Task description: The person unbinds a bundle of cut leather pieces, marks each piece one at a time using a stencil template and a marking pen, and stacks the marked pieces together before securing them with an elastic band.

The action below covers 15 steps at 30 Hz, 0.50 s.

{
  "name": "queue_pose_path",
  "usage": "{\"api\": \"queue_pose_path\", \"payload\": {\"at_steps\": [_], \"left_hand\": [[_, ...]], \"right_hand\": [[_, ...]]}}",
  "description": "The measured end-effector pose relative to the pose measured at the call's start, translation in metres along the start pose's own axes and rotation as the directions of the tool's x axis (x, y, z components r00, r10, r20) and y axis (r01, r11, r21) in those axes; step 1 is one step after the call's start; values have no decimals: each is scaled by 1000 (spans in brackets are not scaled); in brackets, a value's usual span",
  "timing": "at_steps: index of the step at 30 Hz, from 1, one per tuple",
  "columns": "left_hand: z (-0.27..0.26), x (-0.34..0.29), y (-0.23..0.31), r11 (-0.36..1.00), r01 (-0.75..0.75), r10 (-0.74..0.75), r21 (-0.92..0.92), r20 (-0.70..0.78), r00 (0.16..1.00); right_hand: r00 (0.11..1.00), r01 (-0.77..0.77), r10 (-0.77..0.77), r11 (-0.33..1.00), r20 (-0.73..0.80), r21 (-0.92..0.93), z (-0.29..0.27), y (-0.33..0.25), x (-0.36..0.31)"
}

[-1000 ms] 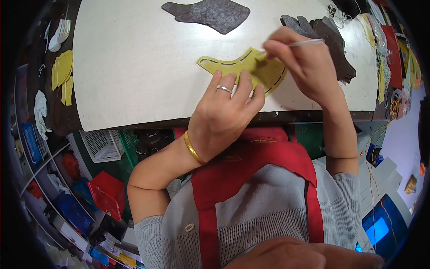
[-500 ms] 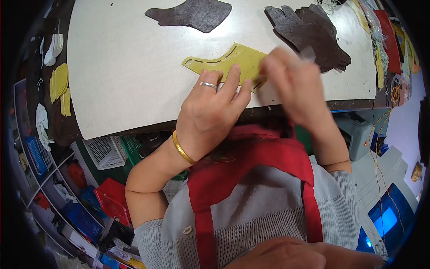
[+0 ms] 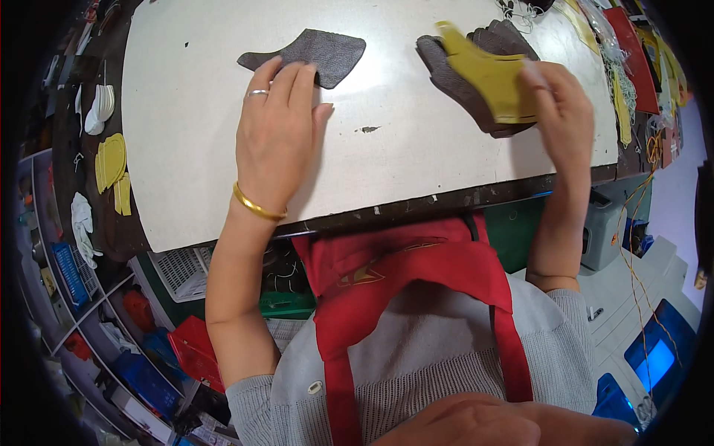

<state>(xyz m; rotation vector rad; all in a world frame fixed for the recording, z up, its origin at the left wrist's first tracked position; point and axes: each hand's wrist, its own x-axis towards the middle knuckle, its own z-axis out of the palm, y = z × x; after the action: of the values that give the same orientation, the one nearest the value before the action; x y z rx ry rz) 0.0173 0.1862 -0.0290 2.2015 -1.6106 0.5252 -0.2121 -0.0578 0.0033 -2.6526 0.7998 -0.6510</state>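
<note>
My left hand (image 3: 277, 130) lies on the white work surface, fingers stretched out and thumb apart. Its fingertips rest on the near edge of a single dark brown leather piece (image 3: 327, 56), flat on the surface with a narrow tip to the left. My right hand (image 3: 567, 108) grips a yellow pattern template (image 3: 491, 74) by its right end. Slightly blurred, the template is over a stack of dark leather pieces (image 3: 454, 78) and hides part of it. Whether the template touches the stack, I cannot tell.
The white board (image 3: 372, 178) ends at a dark table edge in front of my red apron (image 3: 416, 290). Yellow pieces (image 3: 111, 163) and a white glove (image 3: 82, 223) lie at the left edge. Tangled thread (image 3: 621, 85) and a red item (image 3: 631, 63) are at the right.
My right hand has taken up the yellow template and carried it right, over the stack. My left hand has let go of it and moved left and away to the single leather piece.
</note>
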Motion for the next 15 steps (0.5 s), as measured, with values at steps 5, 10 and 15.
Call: {"api": "queue_pose_path", "payload": {"at_steps": [5, 10, 15], "left_hand": [[-12, -25, 45, 940, 32, 44, -340, 215, 976], [-8, -61, 75, 934, 25, 23, -355, 129, 991], [-16, -67, 69, 944, 89, -61, -318, 96, 993]], "right_hand": [[969, -194, 246, 823, -28, 533, 5, -19, -8], [947, -249, 89, 811, 310, 530, 36, -60, -6], [895, -141, -116, 843, 431, 520, 62, -74, -1]]}}
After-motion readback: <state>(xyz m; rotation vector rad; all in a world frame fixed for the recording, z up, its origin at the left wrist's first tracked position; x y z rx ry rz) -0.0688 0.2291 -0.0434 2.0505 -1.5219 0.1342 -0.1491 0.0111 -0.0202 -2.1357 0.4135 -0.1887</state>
